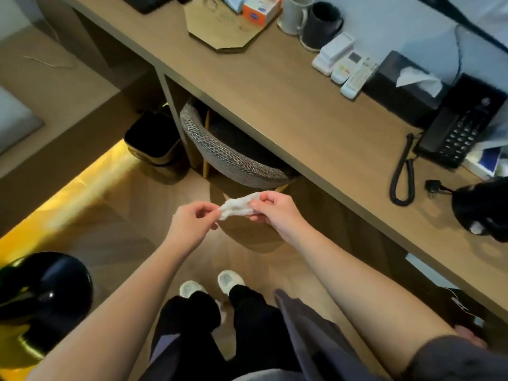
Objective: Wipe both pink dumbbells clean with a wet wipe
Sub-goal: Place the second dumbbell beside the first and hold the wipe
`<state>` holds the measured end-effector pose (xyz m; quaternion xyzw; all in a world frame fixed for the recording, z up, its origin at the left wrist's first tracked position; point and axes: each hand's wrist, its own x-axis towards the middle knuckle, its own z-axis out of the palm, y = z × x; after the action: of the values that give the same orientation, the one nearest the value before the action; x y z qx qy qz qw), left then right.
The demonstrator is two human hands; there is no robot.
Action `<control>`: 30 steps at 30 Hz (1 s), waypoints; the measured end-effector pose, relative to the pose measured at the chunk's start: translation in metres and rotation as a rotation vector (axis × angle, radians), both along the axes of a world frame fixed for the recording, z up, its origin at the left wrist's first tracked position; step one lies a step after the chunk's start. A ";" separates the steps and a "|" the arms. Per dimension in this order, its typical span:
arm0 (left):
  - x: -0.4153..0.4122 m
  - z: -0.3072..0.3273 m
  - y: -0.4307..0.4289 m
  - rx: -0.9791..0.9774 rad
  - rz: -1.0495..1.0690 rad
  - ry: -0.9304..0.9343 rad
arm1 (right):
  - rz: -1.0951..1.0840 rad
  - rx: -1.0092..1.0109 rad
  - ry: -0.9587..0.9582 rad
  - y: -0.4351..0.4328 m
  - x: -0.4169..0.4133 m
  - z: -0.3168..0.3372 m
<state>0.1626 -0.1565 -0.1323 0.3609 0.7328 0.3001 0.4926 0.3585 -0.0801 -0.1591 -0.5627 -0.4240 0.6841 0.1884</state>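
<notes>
A crumpled white wet wipe point(238, 205) is stretched between both hands, in the air above the wooden floor in front of the desk. My left hand point(192, 222) pinches its left end with thumb and fingers. My right hand point(273, 209) grips its right end with curled fingers. No pink dumbbell shows anywhere in the head view.
A long wooden desk point(288, 105) runs diagonally on the right, bearing mugs point(310, 19), remotes point(343, 64), a tissue box point(406, 83) and a black phone point(456, 136). Under it stand a woven stool point(228, 149) and a black bin point(152, 138). A black round lamp point(44, 292) sits at lower left.
</notes>
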 end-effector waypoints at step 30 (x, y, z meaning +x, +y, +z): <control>-0.434 -0.231 0.293 -0.167 -0.163 0.243 | -0.178 -0.180 -0.148 0.242 -0.424 -0.218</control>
<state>-0.2718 0.1364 -0.3638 0.4107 0.7775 0.1516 0.4514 -0.0658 0.1616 -0.3776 -0.6614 -0.3223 0.6568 0.1653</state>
